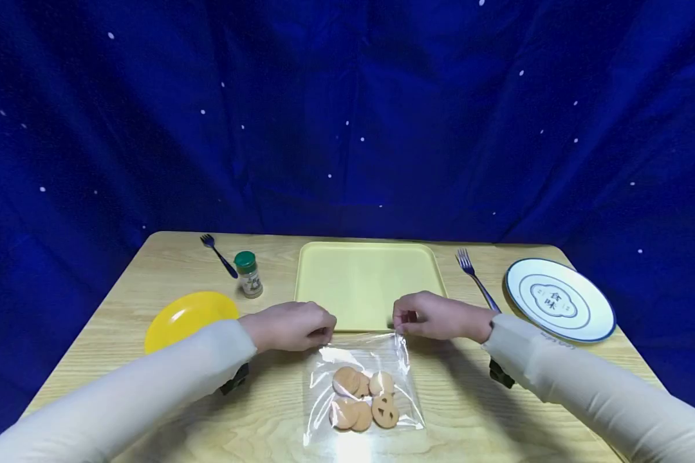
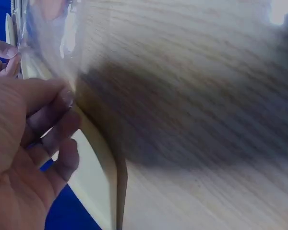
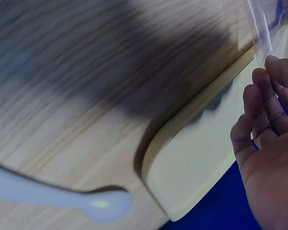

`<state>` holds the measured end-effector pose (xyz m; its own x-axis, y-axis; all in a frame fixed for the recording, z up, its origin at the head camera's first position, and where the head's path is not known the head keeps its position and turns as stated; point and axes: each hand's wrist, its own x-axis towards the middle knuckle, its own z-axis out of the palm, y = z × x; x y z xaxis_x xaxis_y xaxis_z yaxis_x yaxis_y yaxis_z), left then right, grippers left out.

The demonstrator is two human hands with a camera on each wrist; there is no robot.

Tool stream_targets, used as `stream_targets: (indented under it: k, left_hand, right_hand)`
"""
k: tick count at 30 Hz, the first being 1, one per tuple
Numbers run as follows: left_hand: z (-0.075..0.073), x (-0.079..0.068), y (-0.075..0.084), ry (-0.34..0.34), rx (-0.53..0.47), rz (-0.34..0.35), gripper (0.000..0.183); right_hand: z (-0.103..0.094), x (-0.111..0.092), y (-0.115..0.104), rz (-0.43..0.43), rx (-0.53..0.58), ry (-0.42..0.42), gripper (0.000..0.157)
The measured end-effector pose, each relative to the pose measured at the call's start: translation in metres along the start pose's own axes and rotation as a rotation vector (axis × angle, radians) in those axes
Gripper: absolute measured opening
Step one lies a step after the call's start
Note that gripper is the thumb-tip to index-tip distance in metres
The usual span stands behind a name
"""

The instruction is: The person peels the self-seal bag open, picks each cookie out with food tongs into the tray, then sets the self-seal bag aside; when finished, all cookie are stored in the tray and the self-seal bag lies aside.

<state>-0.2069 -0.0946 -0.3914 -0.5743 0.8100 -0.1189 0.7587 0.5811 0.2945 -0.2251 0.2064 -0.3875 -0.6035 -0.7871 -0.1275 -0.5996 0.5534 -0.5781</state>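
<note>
A clear plastic bag (image 1: 353, 357) lies on the table in front of me, with several round cookies (image 1: 344, 379) inside. One pretzel-shaped cookie (image 1: 385, 411) is at its lower right. My left hand (image 1: 295, 325) pinches the bag's upper left corner; in the left wrist view, thumb and index finger meet on the clear film (image 2: 69, 43). At the upper right corner, my right hand (image 1: 434, 315) pinches the film, which rises to the fingertips. Thumb and forefinger grip its edge (image 3: 264, 28) in the right wrist view, the other fingers loosely bent.
Just beyond the bag lies a pale yellow tray (image 1: 370, 286). Left of it are a yellow plate (image 1: 188, 315), a green-capped shaker (image 1: 249, 275) and a dark fork (image 1: 220, 256). A second fork (image 1: 476, 278) and a blue-rimmed white plate (image 1: 585, 302) lie at right.
</note>
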Motion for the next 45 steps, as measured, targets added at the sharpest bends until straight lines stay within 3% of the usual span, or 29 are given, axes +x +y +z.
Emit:
stream_targets:
  k: [6, 9, 16, 23, 30, 33, 35, 41, 45]
  left_hand:
    - [-0.011, -0.001, 0.013, -0.112, -0.009, -0.083, 0.022]
    - [-0.01, 0.004, 0.022, -0.138, -0.022, -0.086, 0.021]
    - [0.006, 0.019, 0.034, -0.101, -0.118, 0.008, 0.016]
    - [0.008, 0.02, 0.028, -0.102, -0.2, -0.019, 0.019]
    - [0.001, 0.016, 0.025, -0.07, -0.209, -0.012, 0.018]
    - [0.002, 0.017, 0.025, -0.051, -0.214, 0.004, 0.016]
    - [0.003, 0.017, 0.026, -0.044, -0.202, 0.01, 0.016]
    - [0.002, 0.019, 0.029, -0.049, -0.183, -0.021, 0.016]
    - [0.001, 0.02, 0.03, -0.044, -0.18, -0.037, 0.016]
  right_hand:
    - [0.009, 0.007, -0.014, -0.049, -0.005, -0.016, 0.007]
    - [0.012, 0.011, -0.021, -0.072, -0.021, -0.014, 0.007]
    - [0.013, 0.014, -0.028, -0.094, -0.034, -0.013, 0.007]
    - [0.013, 0.009, -0.026, -0.121, 0.017, 0.032, 0.006]
    - [0.01, -0.001, -0.018, -0.106, 0.078, 0.092, 0.006]
    - [0.013, -0.001, -0.018, -0.069, 0.093, 0.098, 0.005]
    - [0.017, 0.0, -0.021, -0.025, 0.079, 0.118, 0.013]
    - [0.031, 0.004, -0.037, 0.245, 0.004, 0.153, 0.043]
    - [0.042, 0.007, -0.048, 0.369, 0.023, 0.183, 0.05]
